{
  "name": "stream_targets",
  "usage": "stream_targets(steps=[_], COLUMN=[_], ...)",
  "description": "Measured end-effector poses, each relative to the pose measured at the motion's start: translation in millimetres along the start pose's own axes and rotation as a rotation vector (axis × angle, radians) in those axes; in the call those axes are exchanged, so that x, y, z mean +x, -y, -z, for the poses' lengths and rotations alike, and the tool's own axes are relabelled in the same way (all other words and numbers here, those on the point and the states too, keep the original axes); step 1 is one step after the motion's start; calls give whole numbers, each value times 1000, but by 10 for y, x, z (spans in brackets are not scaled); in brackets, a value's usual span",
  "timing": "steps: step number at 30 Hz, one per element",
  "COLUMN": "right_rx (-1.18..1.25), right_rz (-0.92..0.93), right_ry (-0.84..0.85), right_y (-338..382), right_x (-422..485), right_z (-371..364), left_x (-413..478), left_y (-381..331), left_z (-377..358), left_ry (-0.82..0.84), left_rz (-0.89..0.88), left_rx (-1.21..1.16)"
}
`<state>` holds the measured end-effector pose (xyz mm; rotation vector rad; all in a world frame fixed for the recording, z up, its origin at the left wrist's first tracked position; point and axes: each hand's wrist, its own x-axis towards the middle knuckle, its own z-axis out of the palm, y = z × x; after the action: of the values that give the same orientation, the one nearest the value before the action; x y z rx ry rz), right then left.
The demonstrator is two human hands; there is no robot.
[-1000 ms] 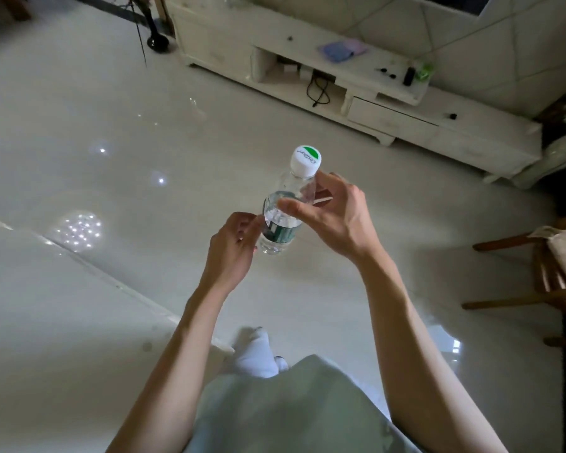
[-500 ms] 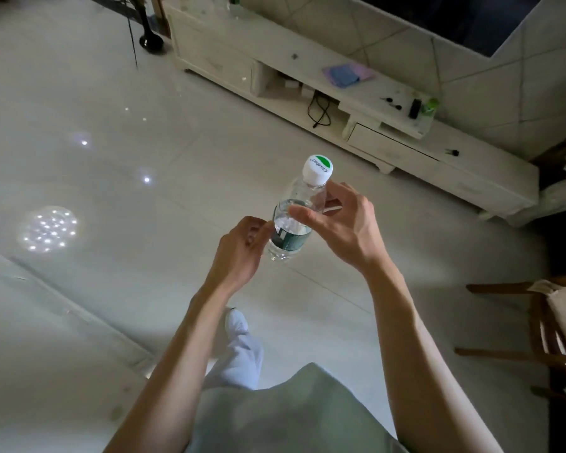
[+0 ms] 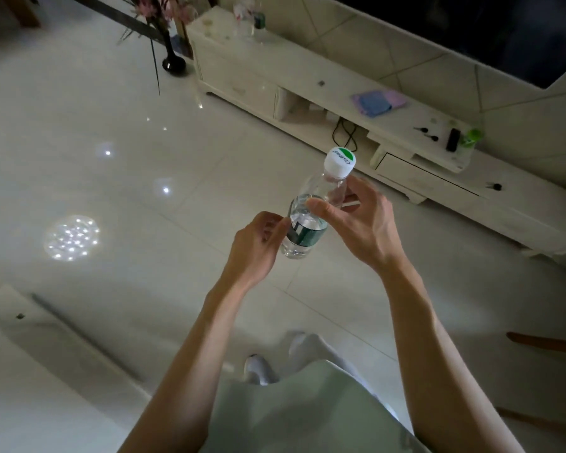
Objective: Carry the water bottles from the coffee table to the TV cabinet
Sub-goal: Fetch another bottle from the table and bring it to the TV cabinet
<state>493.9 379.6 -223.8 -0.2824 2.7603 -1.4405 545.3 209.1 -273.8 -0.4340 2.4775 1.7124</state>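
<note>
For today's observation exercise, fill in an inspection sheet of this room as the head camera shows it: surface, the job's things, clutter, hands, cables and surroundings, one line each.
Surface: white TV cabinet against the wall, its top partly bare; glossy tiled floor with light reflections.
Job's things: one water bottle, white cap on, partly full, held in the air short of the cabinet.
Clutter: blue and purple cloths, small dark items and a green object on the cabinet top; bottles, blurred, at its far end.
Hands: left hand at the label, right hand higher up; fingers of both on the bottle.
Cables: black cable in the open shelf.
Surroundings: black vase with stems; wooden furniture at right edge.
</note>
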Motion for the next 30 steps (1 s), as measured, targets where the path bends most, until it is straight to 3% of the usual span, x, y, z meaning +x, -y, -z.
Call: stream_targets(steps=[12, 22, 30], right_rx=[2, 43, 31], right_rz=[57, 114, 35], right_ry=[135, 250, 267], right_y=[-270, -217, -372], right_x=[2159, 3774, 4854], right_z=[-67, -74, -489], left_x=[1846, 3207, 4329], left_y=[-528, -975, -985], left_z=[23, 120, 292], left_ry=[-106, -267, -237], left_rz=[3, 126, 200], left_rx=[78, 27, -40])
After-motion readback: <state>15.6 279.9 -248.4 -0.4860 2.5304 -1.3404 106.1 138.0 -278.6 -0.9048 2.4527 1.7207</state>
